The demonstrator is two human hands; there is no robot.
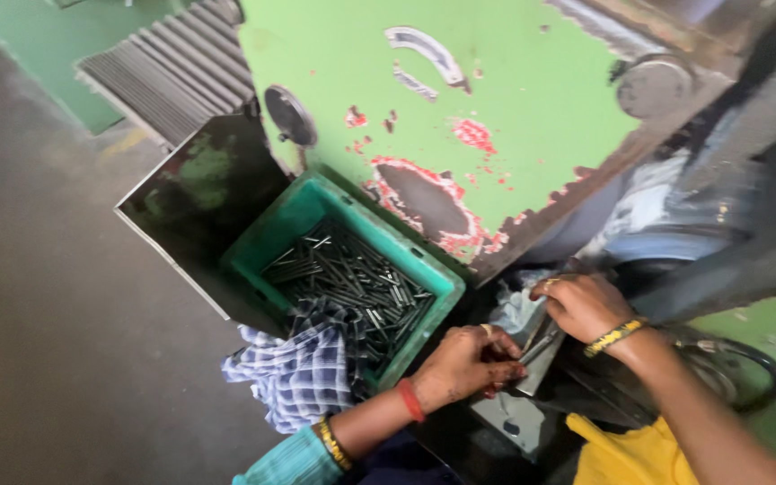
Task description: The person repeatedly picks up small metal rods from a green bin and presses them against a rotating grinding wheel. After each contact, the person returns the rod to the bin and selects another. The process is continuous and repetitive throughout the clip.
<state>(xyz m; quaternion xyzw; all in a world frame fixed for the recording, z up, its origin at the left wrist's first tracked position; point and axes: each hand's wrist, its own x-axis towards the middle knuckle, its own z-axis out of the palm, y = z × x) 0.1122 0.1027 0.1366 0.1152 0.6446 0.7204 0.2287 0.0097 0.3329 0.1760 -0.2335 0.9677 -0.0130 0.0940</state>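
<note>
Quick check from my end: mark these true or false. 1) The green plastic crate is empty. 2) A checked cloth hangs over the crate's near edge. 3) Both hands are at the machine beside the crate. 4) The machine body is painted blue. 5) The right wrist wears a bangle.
1) False: the green plastic crate holds a heap of thin dark metal rods.
2) True: the blue-and-white checked cloth drapes over its near edge.
3) True: the left hand and right hand meet at a metal piece by the machine.
4) False: the machine body is light green with chipped red patches.
5) True: a yellow bangle circles it.
</note>
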